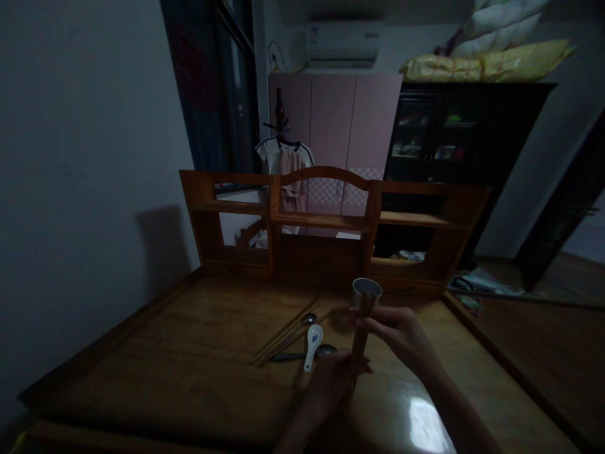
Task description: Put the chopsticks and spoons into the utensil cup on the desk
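A bundle of wooden chopsticks (360, 340) stands nearly upright between my hands. My left hand (333, 378) is closed around its lower part, and my right hand (397, 331) grips it near the top with thumb and fingers. Just behind the upper ends is a round metal cup (367, 287), partly hidden by the chopsticks and my right hand. To the left on the tabletop lie a white ceramic spoon (314, 342) with a blue mark, a metal spoon (309, 320), a dark-handled spoon (288, 357) partly covered, and a few loose chopsticks (283, 331).
The wooden tabletop (155, 353) has a raised edge along its sides. At its back stands a wooden shelf unit (326, 221) with open compartments. A wall (94, 157) borders the left. Pink cupboards (331, 120) and a dark cabinet (463, 139) stand farther back.
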Available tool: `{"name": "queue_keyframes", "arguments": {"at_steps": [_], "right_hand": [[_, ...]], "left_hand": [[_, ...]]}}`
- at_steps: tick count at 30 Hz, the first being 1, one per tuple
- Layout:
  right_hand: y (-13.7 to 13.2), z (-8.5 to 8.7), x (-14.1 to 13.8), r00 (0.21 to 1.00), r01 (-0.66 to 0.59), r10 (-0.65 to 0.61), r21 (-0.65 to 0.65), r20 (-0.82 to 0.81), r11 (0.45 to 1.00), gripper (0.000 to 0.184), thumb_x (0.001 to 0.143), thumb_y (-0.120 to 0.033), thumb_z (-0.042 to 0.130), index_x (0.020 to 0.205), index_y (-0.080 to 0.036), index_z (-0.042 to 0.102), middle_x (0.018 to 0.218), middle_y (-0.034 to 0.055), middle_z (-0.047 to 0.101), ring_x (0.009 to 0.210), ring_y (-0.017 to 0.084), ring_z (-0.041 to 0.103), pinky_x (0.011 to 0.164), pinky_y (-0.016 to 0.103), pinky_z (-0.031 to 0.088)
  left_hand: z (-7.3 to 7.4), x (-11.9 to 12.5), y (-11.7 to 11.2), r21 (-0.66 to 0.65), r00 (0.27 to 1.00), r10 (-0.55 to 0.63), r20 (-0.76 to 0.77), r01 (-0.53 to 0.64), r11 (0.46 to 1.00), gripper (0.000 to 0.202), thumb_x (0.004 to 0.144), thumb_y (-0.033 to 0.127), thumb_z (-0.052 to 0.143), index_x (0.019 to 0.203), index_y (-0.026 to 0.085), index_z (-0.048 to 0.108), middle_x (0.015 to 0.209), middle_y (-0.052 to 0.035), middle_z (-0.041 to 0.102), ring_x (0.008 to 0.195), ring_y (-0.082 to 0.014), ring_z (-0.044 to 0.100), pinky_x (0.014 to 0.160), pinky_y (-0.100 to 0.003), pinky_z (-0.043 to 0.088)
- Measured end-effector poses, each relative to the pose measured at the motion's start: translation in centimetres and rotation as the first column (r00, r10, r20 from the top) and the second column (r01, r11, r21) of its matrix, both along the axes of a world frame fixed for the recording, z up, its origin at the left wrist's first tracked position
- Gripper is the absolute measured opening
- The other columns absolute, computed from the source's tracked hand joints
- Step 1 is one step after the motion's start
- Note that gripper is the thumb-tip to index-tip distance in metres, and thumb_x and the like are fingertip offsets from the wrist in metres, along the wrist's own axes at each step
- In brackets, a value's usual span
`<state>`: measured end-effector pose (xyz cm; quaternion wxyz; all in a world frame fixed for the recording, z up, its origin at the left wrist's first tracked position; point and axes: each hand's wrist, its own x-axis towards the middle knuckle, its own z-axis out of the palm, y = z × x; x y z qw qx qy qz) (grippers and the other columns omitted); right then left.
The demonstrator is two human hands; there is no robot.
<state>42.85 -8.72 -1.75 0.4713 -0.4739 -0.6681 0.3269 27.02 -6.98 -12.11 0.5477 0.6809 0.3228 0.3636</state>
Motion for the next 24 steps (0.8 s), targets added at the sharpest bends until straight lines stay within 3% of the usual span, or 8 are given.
{"name": "queue_keyframes", "arguments": {"at_steps": [11,15,17,18,19,20,24], "right_hand": [[0.3,0.1,-0.1,0.999,-0.026,0.025,0.028,0.035,0.999,0.021,0.083,-0.038,0.069,0.091,-0.021,0.078,0.09,0.0058,0.076,0.09,0.025,0.07,0.075,0.032,0.055],[1.8,-0.6,-0.3,0.986,-0.142,0.154,0.16,-0.065,0.977,0.036,0.091,-0.039,0.056,0.124,-0.024,0.061,0.122,0.0081,0.066,0.111,0.024,0.063,0.09,0.037,0.053],[3.4,-1.8,-0.4,0.99,-0.119,0.099,0.229,0.097,0.966,0.037,0.098,-0.034,0.043,0.133,-0.025,0.052,0.13,0.0082,0.061,0.115,0.02,0.06,0.094,0.035,0.05],[4.5,-2.7,-0.5,0.966,-0.095,0.029,0.252,0.256,0.963,0.034,0.1,-0.03,0.04,0.131,-0.023,0.053,0.128,0.0085,0.061,0.113,0.019,0.061,0.093,0.033,0.05],[5.5,-3.6,-0.7,0.893,-0.079,-0.05,0.267,0.447,0.961,0.032,0.099,-0.025,0.039,0.126,-0.021,0.056,0.123,0.0093,0.064,0.109,0.018,0.062,0.091,0.031,0.051],[6.7,-4.7,-0.9,0.76,-0.092,-0.114,0.28,0.64,0.956,0.03,0.099,-0.021,0.039,0.121,-0.019,0.059,0.117,0.0096,0.066,0.103,0.018,0.064,0.086,0.028,0.052],[10.6,-8.5,-2.2,0.565,-0.184,-0.089,0.23,0.82,0.956,0.029,0.089,-0.005,0.046,0.109,-0.014,0.066,0.11,0.0123,0.066,0.099,0.022,0.064,0.083,0.03,0.05]], "left_hand": [[1.2,0.1,0.1,-0.024,0.984,0.063,-0.169,-0.068,0.997,0.027,0.076,0.037,0.062,0.088,0.016,0.075,0.085,-0.0023,0.073,0.082,-0.0191,0.065,0.074,-0.025,0.046],[1.7,-1.6,-0.3,-0.011,0.984,0.178,0.012,-0.178,0.984,0.022,0.078,0.034,0.062,0.082,0.016,0.073,0.082,-0.0036,0.073,0.077,-0.0196,0.065,0.07,-0.026,0.048],[2.1,-3.5,-0.4,-0.034,0.953,0.283,0.108,-0.281,0.959,0.022,0.081,0.034,0.061,0.086,0.016,0.072,0.087,-0.0052,0.074,0.082,-0.021,0.067,0.074,-0.027,0.051],[2.3,-4.7,-0.4,-0.04,0.933,0.331,0.14,-0.329,0.944,0.024,0.082,0.036,0.06,0.089,0.016,0.072,0.09,-0.0059,0.074,0.086,-0.0219,0.067,0.077,-0.028,0.051],[2.5,-5.9,-0.4,-0.04,0.914,0.368,0.168,-0.367,0.929,0.025,0.083,0.037,0.06,0.09,0.016,0.071,0.092,-0.0065,0.074,0.089,-0.0226,0.067,0.08,-0.029,0.052],[2.7,-7.0,-0.3,-0.046,0.901,0.388,0.195,-0.387,0.921,0.026,0.083,0.038,0.061,0.091,0.015,0.07,0.093,-0.007,0.074,0.09,-0.0231,0.068,0.081,-0.031,0.053],[2.8,-10.2,0.1,-0.099,0.866,0.436,0.245,-0.425,0.9,0.03,0.079,0.042,0.066,0.09,0.014,0.07,0.091,-0.0083,0.075,0.088,-0.0249,0.07,0.074,-0.032,0.057]]}}
